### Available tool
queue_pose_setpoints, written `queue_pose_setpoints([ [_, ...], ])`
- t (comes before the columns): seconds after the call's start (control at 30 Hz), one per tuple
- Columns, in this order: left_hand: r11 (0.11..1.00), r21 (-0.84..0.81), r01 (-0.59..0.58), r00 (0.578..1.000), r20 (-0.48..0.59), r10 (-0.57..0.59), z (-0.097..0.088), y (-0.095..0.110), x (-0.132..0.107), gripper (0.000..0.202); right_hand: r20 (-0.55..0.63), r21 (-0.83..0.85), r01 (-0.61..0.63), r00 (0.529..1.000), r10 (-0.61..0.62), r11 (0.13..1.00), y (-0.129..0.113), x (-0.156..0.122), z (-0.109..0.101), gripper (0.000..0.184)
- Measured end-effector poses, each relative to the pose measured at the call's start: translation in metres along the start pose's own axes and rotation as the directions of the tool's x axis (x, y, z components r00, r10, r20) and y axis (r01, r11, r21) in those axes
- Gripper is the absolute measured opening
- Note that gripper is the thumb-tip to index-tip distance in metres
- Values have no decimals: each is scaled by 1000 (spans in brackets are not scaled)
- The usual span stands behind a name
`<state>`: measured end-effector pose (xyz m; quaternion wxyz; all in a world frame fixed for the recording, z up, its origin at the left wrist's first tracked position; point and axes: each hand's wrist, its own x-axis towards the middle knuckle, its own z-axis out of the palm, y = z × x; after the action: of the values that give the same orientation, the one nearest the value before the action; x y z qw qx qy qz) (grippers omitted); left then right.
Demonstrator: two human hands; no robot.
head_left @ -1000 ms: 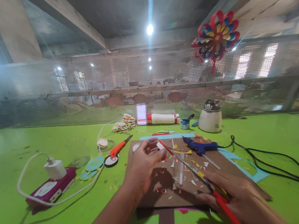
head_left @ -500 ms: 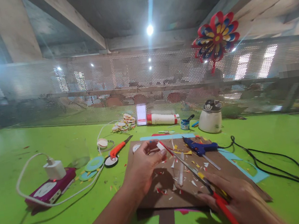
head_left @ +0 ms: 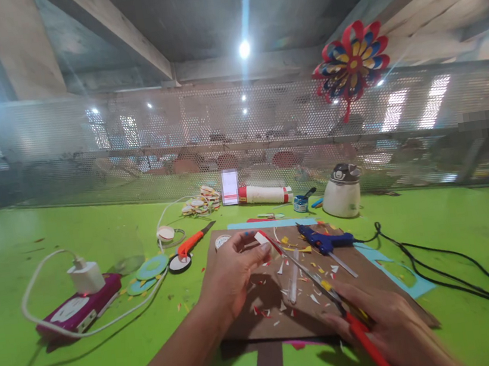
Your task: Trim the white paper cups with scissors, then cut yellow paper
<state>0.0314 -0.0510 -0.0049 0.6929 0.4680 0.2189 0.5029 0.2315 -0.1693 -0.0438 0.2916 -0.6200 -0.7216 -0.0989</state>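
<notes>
My left hand pinches a small white and red paper piece between thumb and fingers. My right hand is wrapped round the red handle of a pair of scissors. The long blades reach up and left, with their tips at the red part of the paper. Both hands are over a brown board littered with red, white and yellow paper scraps. Beneath the blades lies a clear stick. A blue glue gun rests on the board's right side, a stick protruding from its back.
Left are a purple power strip with a white charger, light-blue paper rings and an orange-handled tool. Behind stand a phone, a white-and-red tube, a small blue jar and a white jug. Black cord trails right.
The hands, paper and scissors keep nearly the same pose. The whole view has shifted slightly, so things on the table appear a little farther left.
</notes>
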Motion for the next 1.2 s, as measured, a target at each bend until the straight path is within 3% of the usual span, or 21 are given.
queue_pose_setpoints([
  [0.3,997,-78,7,998,-56,-11,0,3,1,23,-9,32,33,999,-33,999,-9,5,-9,27],
  [0.6,999,-39,16,1000,26,-15,-2,4,1,31,-17,21,53,998,-53,998,-9,8,-10,35],
  [1.2,998,-35,53,998,23,-52,-3,2,1,27,-43,-22,35,998,-36,999,-7,2,-5,30],
])
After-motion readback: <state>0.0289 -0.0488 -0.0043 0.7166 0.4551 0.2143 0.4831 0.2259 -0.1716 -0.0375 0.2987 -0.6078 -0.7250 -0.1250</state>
